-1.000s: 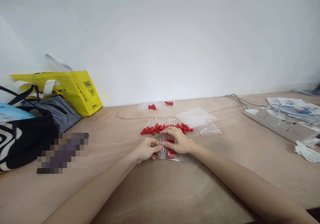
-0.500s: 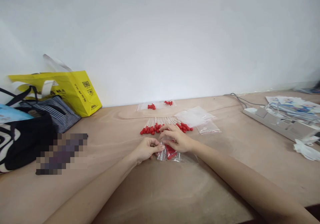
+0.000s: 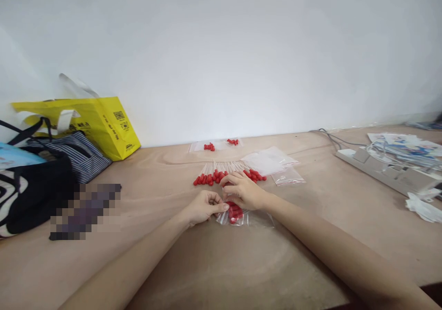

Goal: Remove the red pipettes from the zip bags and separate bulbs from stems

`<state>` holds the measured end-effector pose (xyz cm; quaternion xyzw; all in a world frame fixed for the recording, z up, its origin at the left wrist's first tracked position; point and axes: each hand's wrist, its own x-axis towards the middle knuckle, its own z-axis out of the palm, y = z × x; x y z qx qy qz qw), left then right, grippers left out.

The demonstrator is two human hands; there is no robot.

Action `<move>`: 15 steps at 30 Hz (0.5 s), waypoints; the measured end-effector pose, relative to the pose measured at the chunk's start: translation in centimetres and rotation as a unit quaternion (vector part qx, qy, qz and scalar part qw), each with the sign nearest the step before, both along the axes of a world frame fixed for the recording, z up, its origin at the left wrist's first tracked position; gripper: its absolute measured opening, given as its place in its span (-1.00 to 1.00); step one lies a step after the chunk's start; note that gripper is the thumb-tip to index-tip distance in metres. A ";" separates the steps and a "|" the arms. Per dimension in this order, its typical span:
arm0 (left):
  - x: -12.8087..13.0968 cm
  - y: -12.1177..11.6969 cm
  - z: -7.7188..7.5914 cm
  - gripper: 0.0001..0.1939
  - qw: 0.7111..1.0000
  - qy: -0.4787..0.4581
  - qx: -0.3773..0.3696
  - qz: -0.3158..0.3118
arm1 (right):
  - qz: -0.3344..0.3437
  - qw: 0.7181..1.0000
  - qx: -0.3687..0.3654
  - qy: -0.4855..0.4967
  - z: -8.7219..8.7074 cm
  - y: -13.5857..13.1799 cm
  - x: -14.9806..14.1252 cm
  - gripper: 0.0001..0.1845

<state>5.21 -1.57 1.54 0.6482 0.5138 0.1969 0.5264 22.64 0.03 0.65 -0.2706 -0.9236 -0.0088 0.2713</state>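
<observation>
A clear plastic zip bag (image 3: 255, 219) lies before me with several red pieces (image 3: 235, 212) inside. My left hand (image 3: 205, 207) pinches the bag's left edge between thumb and fingers. Curled over the far edge of the same bag is my right hand (image 3: 244, 191), its fingers bent close together and partly hiding what they grip. Just beyond my hands lies a fanned row of thin whitish sticks with red ends (image 3: 209, 179). More red ends (image 3: 254, 175) show to the right of my right hand.
Flat clear bags (image 3: 267, 161) lie behind and right of the sticks. Two filled bags (image 3: 198, 147) rest near the wall. A power strip (image 3: 373, 167) with cables and papers (image 3: 407, 144) are at right. A yellow bag (image 3: 120, 135) and a black bag (image 3: 51, 195) stand at left.
My right hand has shifted slightly, and more of the red pieces in the bag now show below it. My left hand still pinches the bag's edge.
</observation>
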 end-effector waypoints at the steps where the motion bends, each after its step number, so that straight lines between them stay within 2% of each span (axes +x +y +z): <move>1: 0.0 0.0 0.0 -0.56 1.000 0.003 0.000 -0.001 | 0.001 1.000 0.004 -0.003 0.0 0.0 0.0 -0.92; 15: -0.3 0.2 -0.1 -0.55 1.000 -0.001 -0.005 0.003 | -0.003 0.999 0.044 -0.012 -0.9 0.3 0.0 -0.89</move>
